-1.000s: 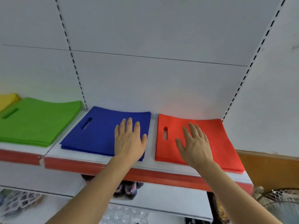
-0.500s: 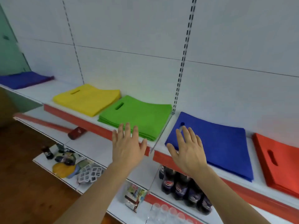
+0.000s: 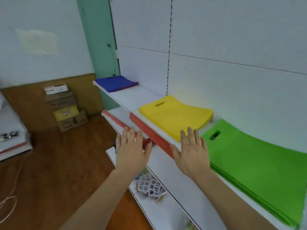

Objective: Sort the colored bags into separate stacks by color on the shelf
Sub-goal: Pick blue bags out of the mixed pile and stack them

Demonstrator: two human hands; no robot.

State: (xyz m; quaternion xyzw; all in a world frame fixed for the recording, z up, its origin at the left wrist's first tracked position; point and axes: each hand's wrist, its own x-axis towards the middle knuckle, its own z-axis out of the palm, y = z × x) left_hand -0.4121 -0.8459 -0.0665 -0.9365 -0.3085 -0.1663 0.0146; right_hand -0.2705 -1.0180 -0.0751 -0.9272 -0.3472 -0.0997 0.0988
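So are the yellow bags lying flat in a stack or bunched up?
Flat. The yellow bags lie in one neat stack on the shelf, edges lined up, handle slot facing up, between blue bags and green bags.

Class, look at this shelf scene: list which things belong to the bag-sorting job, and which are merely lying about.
Part of the job:
- yellow bag stack
- green bag stack
- blue bag stack
- shelf
- left hand and right hand, both open, holding nothing

Just lying about:
- cardboard boxes on the floor
- white lattice packaging on the lower shelf
- cable on the floor
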